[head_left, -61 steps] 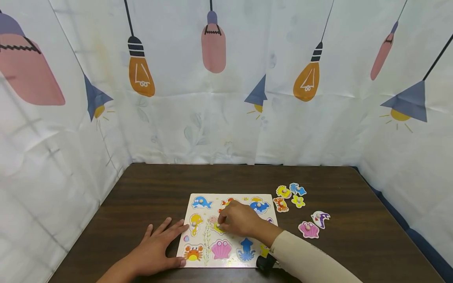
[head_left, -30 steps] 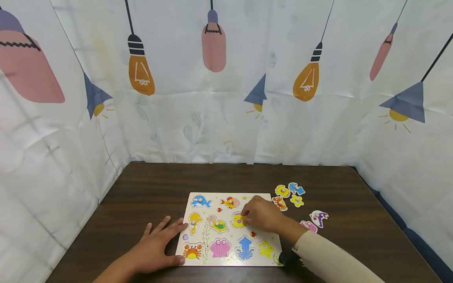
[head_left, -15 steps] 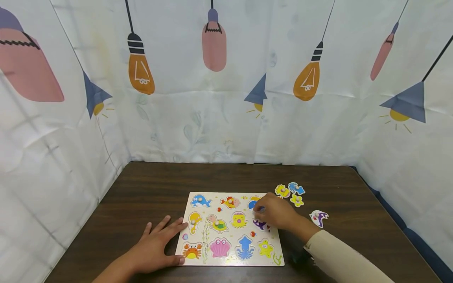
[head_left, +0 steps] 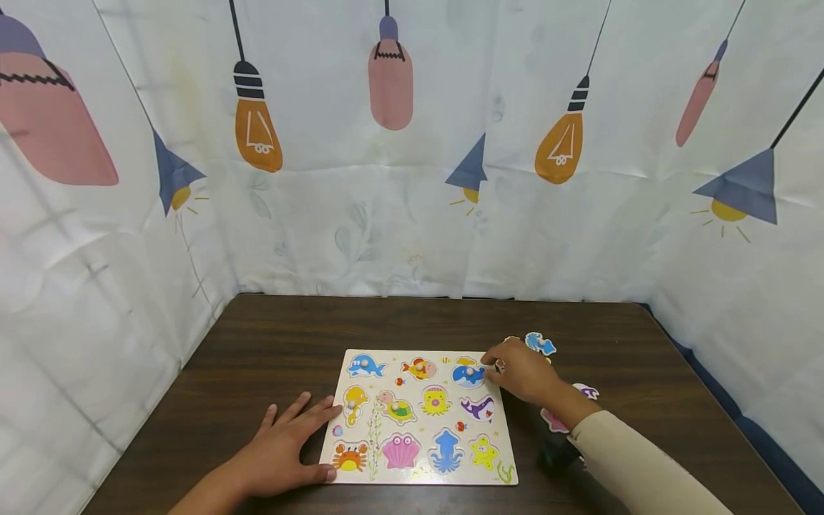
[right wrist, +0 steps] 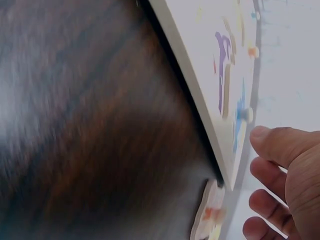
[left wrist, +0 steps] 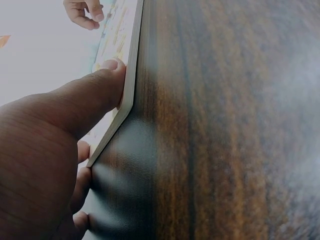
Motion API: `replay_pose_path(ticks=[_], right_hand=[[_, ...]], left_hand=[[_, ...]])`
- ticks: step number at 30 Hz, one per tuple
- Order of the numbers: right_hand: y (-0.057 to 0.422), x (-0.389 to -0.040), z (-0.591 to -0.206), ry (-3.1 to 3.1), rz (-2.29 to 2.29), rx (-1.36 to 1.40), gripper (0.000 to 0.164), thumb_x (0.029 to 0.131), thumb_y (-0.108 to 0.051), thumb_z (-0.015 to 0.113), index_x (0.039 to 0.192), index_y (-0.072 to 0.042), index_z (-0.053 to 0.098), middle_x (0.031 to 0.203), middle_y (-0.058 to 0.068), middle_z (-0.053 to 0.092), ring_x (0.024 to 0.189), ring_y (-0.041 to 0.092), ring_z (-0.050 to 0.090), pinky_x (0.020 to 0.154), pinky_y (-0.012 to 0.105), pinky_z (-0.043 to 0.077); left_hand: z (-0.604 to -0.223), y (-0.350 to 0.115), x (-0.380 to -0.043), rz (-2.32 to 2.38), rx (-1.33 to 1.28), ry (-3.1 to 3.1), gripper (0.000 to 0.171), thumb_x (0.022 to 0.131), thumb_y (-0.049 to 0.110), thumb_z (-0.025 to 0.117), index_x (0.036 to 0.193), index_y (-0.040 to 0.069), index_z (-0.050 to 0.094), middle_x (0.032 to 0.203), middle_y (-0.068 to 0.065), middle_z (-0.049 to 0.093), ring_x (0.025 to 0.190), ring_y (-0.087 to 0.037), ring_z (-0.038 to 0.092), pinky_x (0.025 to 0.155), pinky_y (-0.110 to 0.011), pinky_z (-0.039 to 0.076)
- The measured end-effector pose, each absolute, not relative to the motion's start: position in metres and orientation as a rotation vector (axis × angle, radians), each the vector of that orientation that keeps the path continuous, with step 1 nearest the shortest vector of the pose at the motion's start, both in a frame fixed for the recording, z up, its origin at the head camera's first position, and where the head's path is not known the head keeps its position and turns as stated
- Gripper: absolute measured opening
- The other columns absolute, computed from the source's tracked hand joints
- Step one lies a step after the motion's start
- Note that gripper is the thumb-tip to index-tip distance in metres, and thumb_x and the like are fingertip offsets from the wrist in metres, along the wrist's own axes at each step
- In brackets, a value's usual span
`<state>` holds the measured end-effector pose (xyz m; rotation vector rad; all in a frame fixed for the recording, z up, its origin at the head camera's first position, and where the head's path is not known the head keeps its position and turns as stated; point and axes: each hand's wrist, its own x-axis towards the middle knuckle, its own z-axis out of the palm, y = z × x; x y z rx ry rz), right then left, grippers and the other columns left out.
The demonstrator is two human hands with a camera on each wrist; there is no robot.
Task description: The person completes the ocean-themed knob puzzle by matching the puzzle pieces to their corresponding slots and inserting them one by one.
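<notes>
A puzzle board point(head_left: 438, 468) with printed sea animals lies on the table. Knobbed pieces fill several of its places, among them the turtle point(head_left: 399, 410) and the blue whale point(head_left: 468, 375). My left hand point(head_left: 283, 450) rests at the board's left side, fingers spread, thumb on its edge. Just off the far right corner is my right hand point(head_left: 524, 372); the right wrist view shows its fingers loosely bent around nothing. A loose squid piece point(head_left: 539, 343) lies beyond that hand. Nearer, the pink shell piece point(head_left: 553, 420) and a purple-and-white piece point(head_left: 586, 390) are partly hidden by the wrist.
The dark wooden table point(head_left: 283, 336) extends around the board. A white curtain point(head_left: 412, 236) printed with lamps hangs behind it and along both sides. Other loose pieces by the right hand are mostly covered by it; one shows an orange knob point(right wrist: 215, 215) in the right wrist view.
My right hand has left the turtle and travelled right, over the octopus and blue whale places, to the board's far right corner. My left hand has stayed at the left edge.
</notes>
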<state>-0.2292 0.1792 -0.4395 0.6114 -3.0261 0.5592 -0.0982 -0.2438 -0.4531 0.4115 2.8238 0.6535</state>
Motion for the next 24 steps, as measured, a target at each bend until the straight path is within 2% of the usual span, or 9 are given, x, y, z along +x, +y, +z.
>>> replay_pose_path(ticks=[6,15,24], right_hand=[[0.192,-0.238,-0.438,-3.029,0.63,0.56,0.025,0.089,-0.023,0.082,0.112,-0.015,0.077,0.103,0.0,0.067,0.091,0.018,0.058,0.062,0.028,0.053],[0.213,-0.25,-0.439,-3.039,0.574,0.495,0.028,0.091,-0.026,0.08,0.115,-0.015,0.076,0.105,0.001,0.066,0.099,0.022,0.06,0.077,0.046,0.057],[0.225,-0.263,-0.44,-3.08,0.494,0.405,0.028,0.095,-0.027,0.075,0.119,-0.011,0.074,0.105,0.003,0.067,0.101,0.026,0.06,0.082,0.052,0.056]], left_hand=[[-0.453,-0.244,-0.098,0.668,0.44,2.837,0.094,0.073,0.072,0.077,0.152,0.03,0.05,0.161,0.001,0.041,0.152,-0.042,0.021,0.109,-0.08,0.003],[-0.452,-0.244,-0.098,0.682,0.448,2.834,0.094,0.074,0.073,0.076,0.152,0.029,0.05,0.161,0.001,0.04,0.152,-0.043,0.021,0.109,-0.08,0.003],[-0.454,-0.245,-0.098,0.673,0.436,2.828,0.094,0.073,0.072,0.077,0.152,0.03,0.05,0.161,0.002,0.04,0.152,-0.043,0.02,0.109,-0.08,0.002]])
